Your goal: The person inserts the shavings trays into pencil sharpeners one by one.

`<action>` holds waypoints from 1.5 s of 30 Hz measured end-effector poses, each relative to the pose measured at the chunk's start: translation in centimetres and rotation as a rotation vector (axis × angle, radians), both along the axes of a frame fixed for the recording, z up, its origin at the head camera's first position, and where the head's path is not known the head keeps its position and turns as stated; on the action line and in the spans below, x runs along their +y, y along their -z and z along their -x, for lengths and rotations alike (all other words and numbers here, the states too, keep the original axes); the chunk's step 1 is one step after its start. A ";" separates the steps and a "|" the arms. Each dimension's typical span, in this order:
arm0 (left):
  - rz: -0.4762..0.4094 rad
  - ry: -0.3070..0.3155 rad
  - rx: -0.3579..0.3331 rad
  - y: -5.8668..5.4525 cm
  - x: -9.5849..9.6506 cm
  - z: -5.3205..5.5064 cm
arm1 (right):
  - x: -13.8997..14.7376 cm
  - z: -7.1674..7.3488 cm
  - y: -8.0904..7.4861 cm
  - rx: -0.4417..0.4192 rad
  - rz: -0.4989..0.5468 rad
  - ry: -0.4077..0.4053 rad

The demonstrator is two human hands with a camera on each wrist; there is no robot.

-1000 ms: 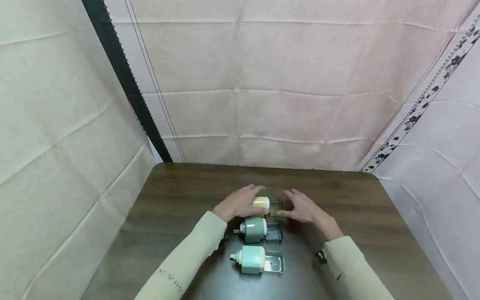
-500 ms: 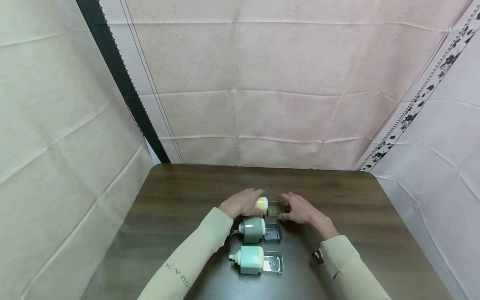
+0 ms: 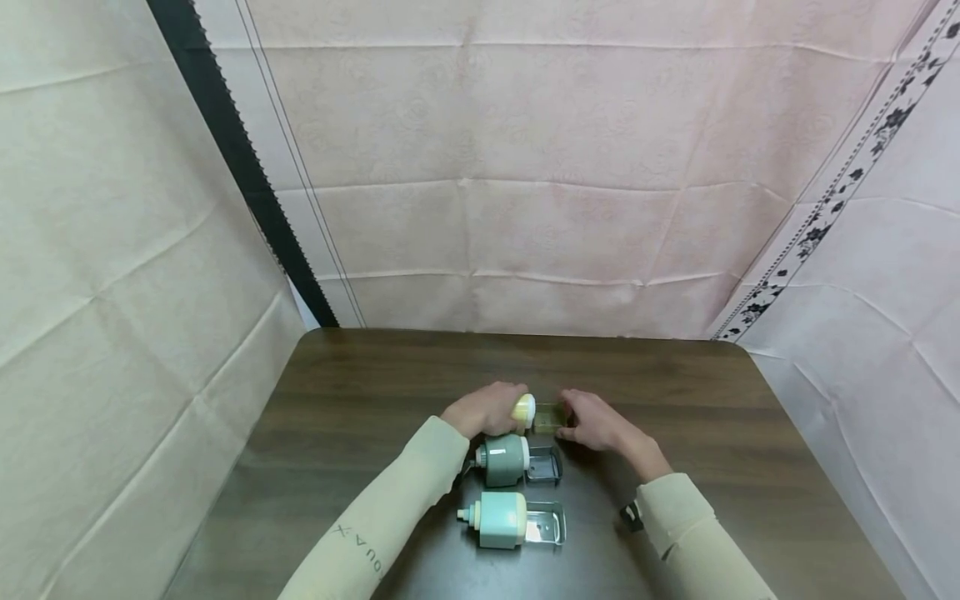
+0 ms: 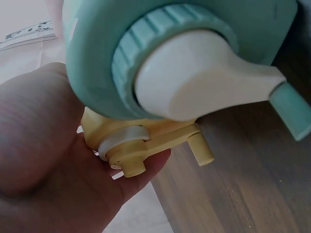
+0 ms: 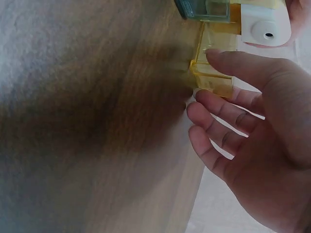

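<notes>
A yellow crank pencil sharpener (image 3: 524, 411) lies farthest back in a row of three on the table. My left hand (image 3: 487, 408) grips its body, the fingers wrapped along the far side; its yellow crank (image 4: 167, 143) shows in the left wrist view. From the right, my right hand (image 3: 600, 425) pinches the end of the clear yellow shavings drawer (image 5: 216, 82) that sticks out of it, thumb on one side and fingertips on the other. Just in front sits a dark green sharpener (image 3: 503, 461), its cream crank arm (image 4: 194, 73) close beside my left hand.
A mint sharpener (image 3: 502, 520) is nearest me, its clear drawer (image 3: 545, 524) pulled out to the right. The green one has a smoky drawer (image 3: 543, 465) out likewise. The brown wooden table (image 3: 360, 500) is bounded by pale hanging cloth (image 3: 480, 225).
My left hand has moved a little to the right and settled round the yellow sharpener. The fingers of my right hand have closed in on its drawer.
</notes>
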State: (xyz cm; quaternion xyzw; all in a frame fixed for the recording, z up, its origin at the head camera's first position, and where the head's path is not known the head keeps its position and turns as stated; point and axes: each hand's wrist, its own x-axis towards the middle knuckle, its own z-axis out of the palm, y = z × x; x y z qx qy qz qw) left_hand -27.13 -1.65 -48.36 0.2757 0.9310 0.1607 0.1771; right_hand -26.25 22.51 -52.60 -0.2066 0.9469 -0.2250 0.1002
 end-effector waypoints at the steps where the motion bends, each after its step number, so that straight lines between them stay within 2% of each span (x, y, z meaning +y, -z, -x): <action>1: -0.008 0.001 -0.001 0.0 0.0 0.0 | 0.0 0.0 0.0 -0.002 0.004 0.004; 9: -0.038 -0.006 0.006 0.0 0.0 0.1 | -0.2 -0.3 0.0 -0.026 0.027 0.023; 20: -0.019 -0.011 0.007 0.1 0.4 -0.4 | -0.2 -0.5 0.3 -0.042 0.052 0.043; 30: -0.002 -0.013 0.019 0.2 0.4 0.0 | -0.6 -0.5 0.5 -0.033 0.109 0.029; 45: -0.005 -0.025 0.011 0.1 0.3 -0.2 | -0.8 -0.4 0.9 -0.049 0.150 0.039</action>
